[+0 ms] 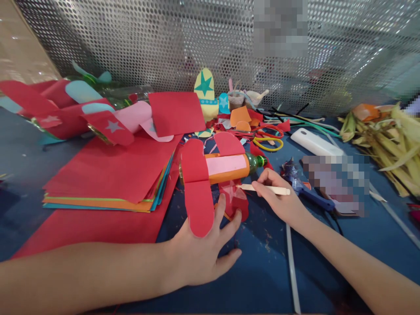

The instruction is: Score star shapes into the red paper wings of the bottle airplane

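A green bottle [253, 162] lies on its side, wrapped in orange paper [215, 177] with a pink strip [226, 165] along it. Rounded red paper pieces [198, 205] stick out from it like wings. Below the bottle, a red piece with a pale star [231, 192] rests near the blue table surface. My left hand [205, 247] is spread, its fingertips on the lower edge of that starred piece. Pinched in my right hand [278, 197] is a cream felt-tip pen [272, 189], its tip at the star.
A stack of coloured paper [105, 175] and finished-looking paper planes [65, 109] lie at left. Scissors [269, 142], paper scraps [241, 117], a white glue-gun-like bar [316, 142], a blue glue gun [305, 188] and dried husks [383, 144] lie right. A perforated metal panel [147, 43] stands behind.
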{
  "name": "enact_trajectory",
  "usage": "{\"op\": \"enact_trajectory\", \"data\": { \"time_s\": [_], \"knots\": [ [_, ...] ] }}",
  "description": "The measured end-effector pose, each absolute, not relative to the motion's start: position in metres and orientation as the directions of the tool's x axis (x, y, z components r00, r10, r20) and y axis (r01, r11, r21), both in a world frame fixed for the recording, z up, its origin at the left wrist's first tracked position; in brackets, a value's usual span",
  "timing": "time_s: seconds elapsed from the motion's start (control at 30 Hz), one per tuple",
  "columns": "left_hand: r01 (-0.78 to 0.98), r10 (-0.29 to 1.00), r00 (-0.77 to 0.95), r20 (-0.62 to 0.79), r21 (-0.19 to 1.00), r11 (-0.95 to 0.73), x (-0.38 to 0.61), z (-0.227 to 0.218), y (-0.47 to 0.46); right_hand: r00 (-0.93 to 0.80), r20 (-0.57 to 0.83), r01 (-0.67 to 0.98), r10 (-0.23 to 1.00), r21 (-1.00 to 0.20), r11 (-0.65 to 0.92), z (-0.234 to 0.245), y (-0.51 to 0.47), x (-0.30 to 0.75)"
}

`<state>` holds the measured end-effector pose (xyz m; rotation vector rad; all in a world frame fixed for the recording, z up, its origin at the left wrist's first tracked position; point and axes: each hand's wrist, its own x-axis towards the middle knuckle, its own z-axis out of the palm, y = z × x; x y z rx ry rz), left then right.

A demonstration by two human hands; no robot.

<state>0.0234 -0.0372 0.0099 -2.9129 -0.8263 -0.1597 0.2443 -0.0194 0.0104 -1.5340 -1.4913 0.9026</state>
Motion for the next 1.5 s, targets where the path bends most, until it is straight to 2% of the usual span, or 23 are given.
{"op": "enact_trajectory", "data": {
  "time_s": [0.13, 0.8, 1.5],
  "knots": [
    [0.532, 0.523, 0.844, 0.119, -0.055, -0.845, 0.0229, 0.0096, -0.0373, 0.046, 0.035, 0.427, 0.998, -0.904, 0.012, 0.0110, -0.0188, 0.2437],
    [0.522, 0.503, 0.849, 0.164, -0.112, -0.845, 0.0236, 0.0087, -0.0368, 0.030, 0.024, 0.421, 0.999, -0.907, 0.009, 0.0104, -0.0193, 0.2436],
    [0.524, 0.503, 0.845, 0.179, -0.096, -0.846, 0.0236, 0.0075, -0.0369, 0.019, 0.028, 0.426, 0.999, -0.904, 0.017, 0.0117, -0.0185, 0.2428]
  ]
}}
